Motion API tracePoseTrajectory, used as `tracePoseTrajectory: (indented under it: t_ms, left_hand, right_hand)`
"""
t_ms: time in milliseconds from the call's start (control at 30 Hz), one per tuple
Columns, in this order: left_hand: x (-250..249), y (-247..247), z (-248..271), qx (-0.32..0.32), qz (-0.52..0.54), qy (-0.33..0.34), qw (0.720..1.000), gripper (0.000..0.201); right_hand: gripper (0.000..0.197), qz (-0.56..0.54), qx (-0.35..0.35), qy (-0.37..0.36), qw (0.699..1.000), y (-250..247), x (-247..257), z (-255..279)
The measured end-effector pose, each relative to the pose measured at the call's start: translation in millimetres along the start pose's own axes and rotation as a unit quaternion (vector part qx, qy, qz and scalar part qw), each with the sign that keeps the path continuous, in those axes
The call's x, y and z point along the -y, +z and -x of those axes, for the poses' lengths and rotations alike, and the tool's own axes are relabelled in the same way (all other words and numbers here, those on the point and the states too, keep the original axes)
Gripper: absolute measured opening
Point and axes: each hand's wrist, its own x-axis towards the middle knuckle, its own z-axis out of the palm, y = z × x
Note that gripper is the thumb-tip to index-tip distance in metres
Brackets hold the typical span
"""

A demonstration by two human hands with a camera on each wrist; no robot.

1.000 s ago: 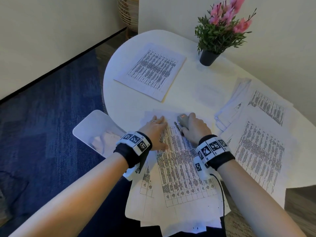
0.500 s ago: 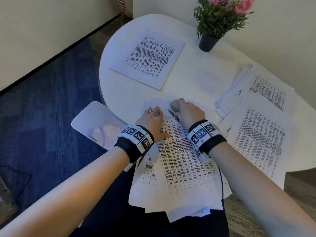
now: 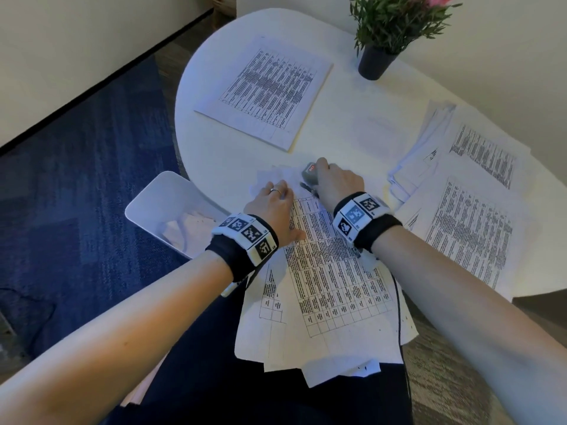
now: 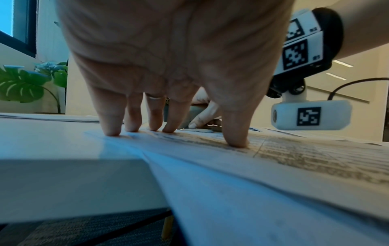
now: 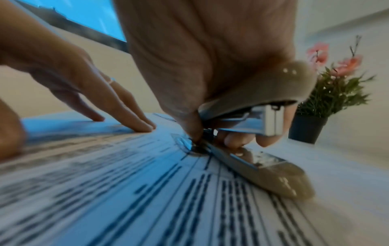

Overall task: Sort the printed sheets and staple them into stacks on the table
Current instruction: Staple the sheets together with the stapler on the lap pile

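My left hand is flat on the printed sheets, fingers spread and pressing down through the tips, so the pile can't slide while I work the corner. My right hand is wrapped round the grey stapler, thumb low by the hinge, fingers curled under the top arm. In the right wrist view the stapler's mouth gapes wide, with its base lying on the paper and not under it, so I judge the staple is not yet driven.

This pile sits at the near edge of the white table and hangs well over it toward my lap, which is another reason my left hand is pinning it. One neat stack lies apart at the far left. More loose sheets fan out to my right, overhanging that side too.

There's bare tabletop just beyond the stapler, between the neat stack and the potted plant, room to push this pile forward. A white bin stands just off the left edge.
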Motion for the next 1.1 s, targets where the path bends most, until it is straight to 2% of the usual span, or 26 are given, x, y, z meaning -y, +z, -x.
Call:
tracePoseTrajectory:
  t_ms: [67,233,433,667,800,867,1100]
  left_hand:
    - [-0.8,1.1,-0.4,-0.004,0.003,0.000,1.000,0.100]
    - [2.0,-2.4,-1.7,-0.003,0.003,0.003,1.000,0.100]
    - [1.1,-3.9,-0.8,0.000,0.003,-0.004,1.000,0.100]
    - [-0.1,-3.5,-0.3,-0.006,0.003,-0.011,1.000,0.099]
    - [-0.1,-4.8,-0.7,-0.004,0.002,-0.014,1.000,0.099]
    - [-0.8,-4.7,-1.3,0.000,0.002,-0.014,1.000,0.099]
    - [-0.5,-6.0,-1.6,-0.003,0.005,-0.017,1.000,0.099]
  right_hand:
    - [0.034,-0.002,0.002,0.003,1.000,0.2,-1.3,-2.6]
    - [0.036,-0.103,0.036,0.110,0.988,2.5,11.5,-5.9]
    - [0.033,-0.007,-0.019,0.013,1.000,6.0,8.3,-14.0]
    - [0.036,-0.102,0.021,0.097,0.990,2.5,15.7,-17.2]
    - [0.037,-0.038,-0.019,0.030,0.999,4.4,14.9,-16.8]
    - [0.039,-0.035,-0.019,0.011,0.999,3.2,12.0,-17.1]
    - [0.037,-0.119,0.012,0.080,0.990,-1.3,17.0,-23.8]
